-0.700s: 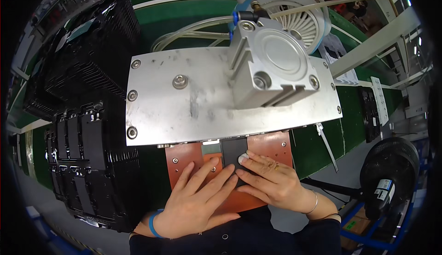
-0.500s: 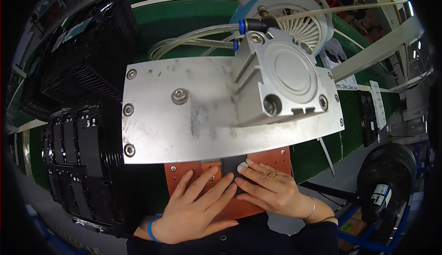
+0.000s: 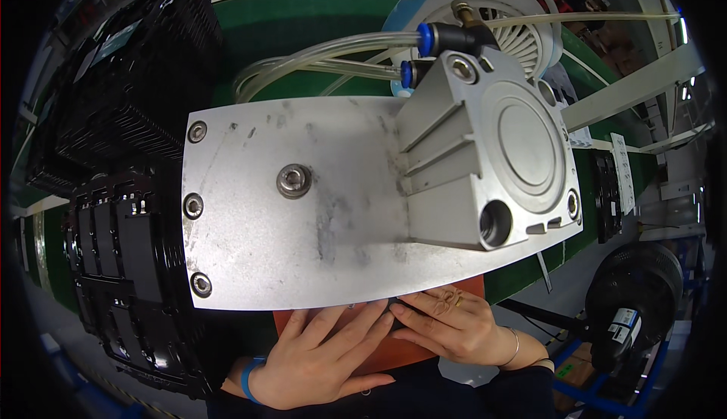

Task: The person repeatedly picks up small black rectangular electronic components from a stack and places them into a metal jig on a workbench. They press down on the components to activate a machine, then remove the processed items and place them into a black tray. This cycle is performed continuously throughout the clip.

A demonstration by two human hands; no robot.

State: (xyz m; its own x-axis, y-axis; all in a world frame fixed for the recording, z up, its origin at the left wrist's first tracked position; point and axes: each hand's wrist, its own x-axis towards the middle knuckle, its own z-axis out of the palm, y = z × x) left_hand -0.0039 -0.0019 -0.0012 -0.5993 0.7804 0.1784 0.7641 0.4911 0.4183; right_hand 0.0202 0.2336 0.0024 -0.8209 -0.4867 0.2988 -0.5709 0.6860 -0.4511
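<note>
A silver metal plate [image 3: 356,264] carrying a square pneumatic cylinder [image 3: 522,150] hides part of an orange-red base [image 3: 390,355]. My left hand [image 3: 322,355], with a blue band at its wrist, lies with fingers spread over this base. Its longer fingers reach toward a flat dark piece [image 3: 392,314], mostly covered from sight. From the other side my right hand [image 3: 454,328] rests on the dark piece and the base, fingers extended and side by side. Some of its fingertips disappear under the plate's front edge. Neither hand is seen gripping anything.
Black slotted trays [image 3: 121,260] stand stacked along the left. Clear air hoses [image 3: 326,52] run to the cylinder. Behind it is a white and blue fan [image 3: 432,6]; a black fan [image 3: 632,305] stands at right. The table surface [image 3: 303,21] is green.
The plate and cylinder look larger and reach lower in the picture, covering more of the base and some fingertips. Both hands stay in nearly the same place.
</note>
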